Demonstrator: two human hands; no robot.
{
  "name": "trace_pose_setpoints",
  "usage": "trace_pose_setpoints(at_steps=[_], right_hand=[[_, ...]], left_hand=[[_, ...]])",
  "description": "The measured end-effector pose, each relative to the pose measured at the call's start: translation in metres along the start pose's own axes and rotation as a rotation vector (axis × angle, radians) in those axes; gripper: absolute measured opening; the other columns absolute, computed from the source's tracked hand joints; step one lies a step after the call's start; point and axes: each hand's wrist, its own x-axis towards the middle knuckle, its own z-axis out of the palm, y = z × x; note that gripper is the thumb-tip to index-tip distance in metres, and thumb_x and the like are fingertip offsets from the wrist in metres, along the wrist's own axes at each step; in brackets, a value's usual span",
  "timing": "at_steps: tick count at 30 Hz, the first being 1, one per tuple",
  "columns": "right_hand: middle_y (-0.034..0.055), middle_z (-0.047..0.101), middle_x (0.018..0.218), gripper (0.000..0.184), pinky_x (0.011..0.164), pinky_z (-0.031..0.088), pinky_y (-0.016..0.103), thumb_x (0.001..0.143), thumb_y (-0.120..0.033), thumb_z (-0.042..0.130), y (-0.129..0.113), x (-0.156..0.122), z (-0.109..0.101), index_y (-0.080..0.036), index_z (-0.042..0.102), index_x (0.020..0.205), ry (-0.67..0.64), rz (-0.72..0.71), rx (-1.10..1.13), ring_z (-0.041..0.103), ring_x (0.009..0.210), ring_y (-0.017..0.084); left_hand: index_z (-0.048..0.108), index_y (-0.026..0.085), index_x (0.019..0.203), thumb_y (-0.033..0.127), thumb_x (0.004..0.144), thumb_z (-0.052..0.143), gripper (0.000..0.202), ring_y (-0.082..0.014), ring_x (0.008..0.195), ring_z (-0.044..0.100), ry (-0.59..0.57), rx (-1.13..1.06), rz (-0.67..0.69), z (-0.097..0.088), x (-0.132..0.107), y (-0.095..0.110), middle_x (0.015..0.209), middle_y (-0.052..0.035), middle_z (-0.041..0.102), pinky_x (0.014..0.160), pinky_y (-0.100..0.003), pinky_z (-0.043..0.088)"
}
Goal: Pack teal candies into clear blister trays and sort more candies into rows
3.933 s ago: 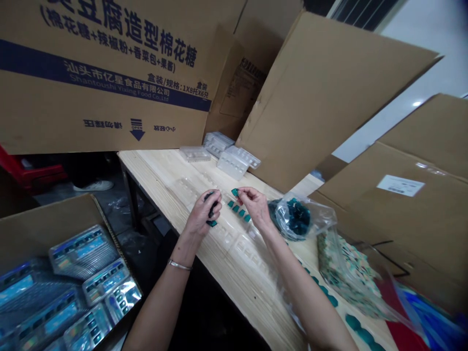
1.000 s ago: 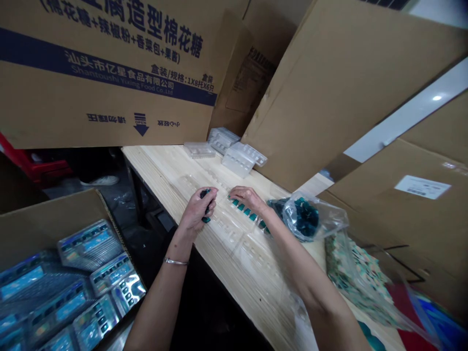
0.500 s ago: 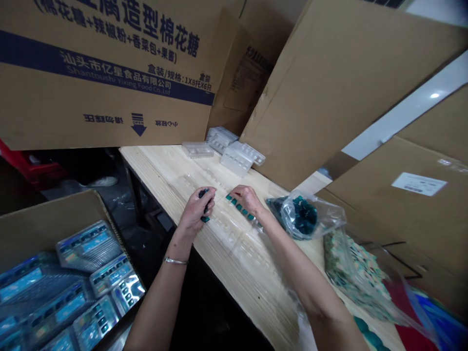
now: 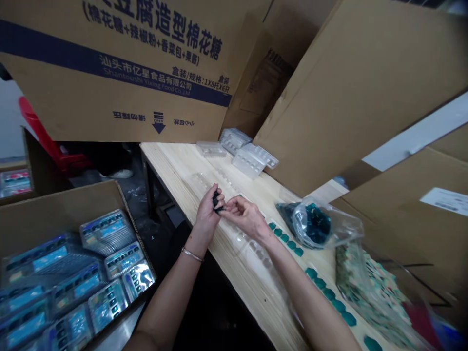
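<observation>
My left hand [image 4: 208, 208] is closed round a small clutch of dark teal pieces [image 4: 217, 200] above a clear plastic blister tray [image 4: 241, 235] on the wooden table [image 4: 175, 165]. My right hand [image 4: 244, 214] reaches across to it, thumb and fingers pinched at one of those pieces. A row of teal pieces [image 4: 285, 239] sits in the tray's pockets just right of my right wrist. More teal pieces [image 4: 331, 295] fill pockets further right.
A clear bag of teal pieces [image 4: 318, 224] lies right of the hands, a bag of patterned cards [image 4: 373, 287] beyond it. Empty clear trays [image 4: 248, 158] are stacked at the table's far end. Big cardboard boxes [image 4: 109, 68] wall the back. A carton of packed blister packs [image 4: 73, 278] stands lower left.
My right hand has left the row of teal pieces in the tray and moved left to meet my left hand. The view has shifted slightly.
</observation>
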Motion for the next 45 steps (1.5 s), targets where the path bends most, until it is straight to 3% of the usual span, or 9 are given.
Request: trace_pose_setpoints(at_steps=[5, 8, 11, 17, 21, 26, 37, 41, 45], right_hand=[[0.0006, 0.061, 0.072, 0.007, 0.062, 0.048, 0.024, 0.075, -0.022, 0.057, -0.017, -0.015, 0.015, -0.018, 0.059, 0.08, 0.085, -0.054, -0.001, 0.055, 0.06, 0.011], [0.0007, 0.061, 0.068, 0.009, 0.062, 0.05, 0.025, 0.072, -0.024, 0.061, -0.012, -0.014, 0.01, -0.018, 0.059, 0.078, 0.1, 0.054, 0.168, 0.057, 0.06, 0.012], [0.0009, 0.063, 0.067, 0.018, 0.065, 0.05, 0.026, 0.07, -0.03, 0.066, -0.005, -0.01, -0.004, -0.017, 0.059, 0.081, 0.095, 0.164, 0.375, 0.061, 0.064, 0.014], [0.0005, 0.067, 0.073, 0.026, 0.07, 0.05, 0.026, 0.066, -0.034, 0.072, 0.007, 0.01, -0.026, -0.018, 0.062, 0.084, 0.239, 0.259, 0.649, 0.062, 0.066, 0.012], [0.0011, 0.068, 0.074, 0.029, 0.065, 0.05, 0.026, 0.067, -0.037, 0.071, 0.009, 0.017, -0.027, -0.018, 0.064, 0.088, 0.227, 0.275, 0.778, 0.061, 0.061, 0.011], [0.001, 0.068, 0.068, 0.031, 0.063, 0.05, 0.026, 0.066, -0.037, 0.071, 0.015, 0.014, -0.026, -0.017, 0.066, 0.089, 0.209, 0.242, 0.652, 0.06, 0.058, 0.011], [0.0011, 0.066, 0.064, 0.029, 0.06, 0.05, 0.026, 0.067, -0.04, 0.069, 0.023, 0.014, -0.031, -0.016, 0.064, 0.083, 0.23, 0.227, 0.526, 0.06, 0.057, 0.012], [0.0033, 0.066, 0.068, 0.028, 0.059, 0.049, 0.026, 0.068, -0.039, 0.067, 0.02, 0.012, -0.033, -0.015, 0.065, 0.082, 0.227, 0.165, 0.228, 0.06, 0.059, 0.014], [0.0069, 0.067, 0.081, 0.021, 0.068, 0.049, 0.029, 0.079, -0.031, 0.055, 0.012, 0.008, -0.036, -0.015, 0.066, 0.089, 0.182, -0.083, -0.178, 0.061, 0.069, 0.016]], left_hand=[[0.046, 0.016, 0.07, 0.029, 0.072, 0.067, 0.024, 0.0003, 0.038, 0.032, -0.013, -0.136, 0.024, 0.002, -0.001, -0.005, 0.056, 0.0075, 0.04, 0.035, -0.013, 0.027], [0.047, 0.015, 0.072, 0.022, 0.074, 0.064, 0.019, 0.0007, 0.041, 0.035, -0.002, -0.268, 0.073, 0.001, 0.001, -0.002, 0.061, 0.0057, 0.045, 0.035, -0.012, 0.027], [0.049, 0.015, 0.073, 0.02, 0.073, 0.065, 0.017, 0.0012, 0.041, 0.034, -0.019, -0.259, 0.075, -0.003, 0.002, 0.004, 0.063, 0.0049, 0.045, 0.033, -0.011, 0.022], [0.057, 0.013, 0.086, 0.034, 0.068, 0.069, 0.03, 0.0008, 0.042, 0.034, -0.276, 0.173, 0.05, 0.005, -0.012, -0.002, 0.065, 0.0036, 0.046, 0.032, -0.011, 0.015], [0.057, 0.016, 0.087, 0.043, 0.072, 0.063, 0.031, -0.0019, 0.039, 0.031, -0.243, 0.45, 0.185, 0.011, -0.018, -0.015, 0.052, 0.007, 0.04, 0.033, -0.012, 0.02], [0.056, 0.018, 0.085, 0.047, 0.073, 0.059, 0.032, -0.0036, 0.038, 0.031, -0.192, 0.609, 0.287, 0.009, -0.015, -0.021, 0.05, 0.0073, 0.039, 0.032, -0.014, 0.024], [0.055, 0.018, 0.092, 0.047, 0.073, 0.058, 0.035, -0.005, 0.038, 0.031, -0.214, 0.648, 0.238, 0.007, -0.011, -0.026, 0.051, 0.0076, 0.04, 0.033, -0.016, 0.024], [0.058, 0.017, 0.089, 0.04, 0.075, 0.057, 0.026, -0.0064, 0.042, 0.039, -0.167, 0.824, 0.364, 0.008, -0.01, -0.023, 0.053, 0.0053, 0.045, 0.04, -0.018, 0.032], [0.06, 0.017, 0.082, 0.029, 0.077, 0.055, 0.014, -0.0104, 0.062, 0.052, -0.15, 1.022, 0.579, 0.009, -0.009, -0.021, 0.07, -0.0004, 0.059, 0.06, -0.021, 0.042]])
